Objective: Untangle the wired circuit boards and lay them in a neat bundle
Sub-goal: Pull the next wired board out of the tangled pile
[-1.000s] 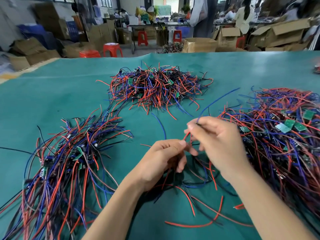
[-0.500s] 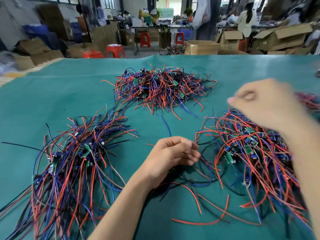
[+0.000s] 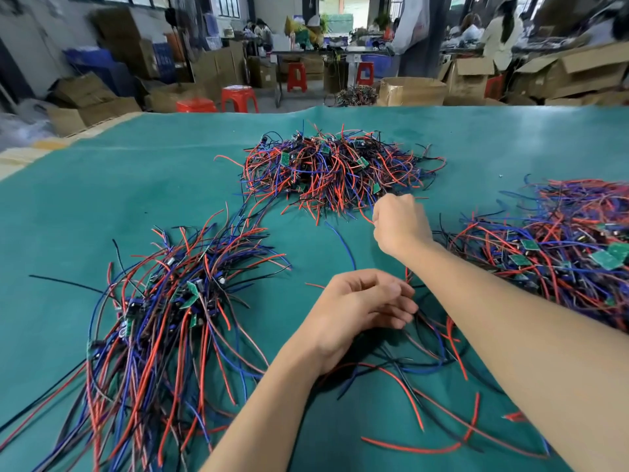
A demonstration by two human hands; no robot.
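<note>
Your right hand [image 3: 400, 223] pinched a red wire at the far pile's [image 3: 335, 168] near edge, your left hand [image 3: 366, 306] gripped loose wires; draw slowly.

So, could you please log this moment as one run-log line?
left hand: holds loose wires near edge | right hand: reaches to far pile, fingers curled | sorted bundle: at left

Two bare forearms, no sleeves, hands [image 3: 366, 306] w/o gloves, rings, watch
</note>
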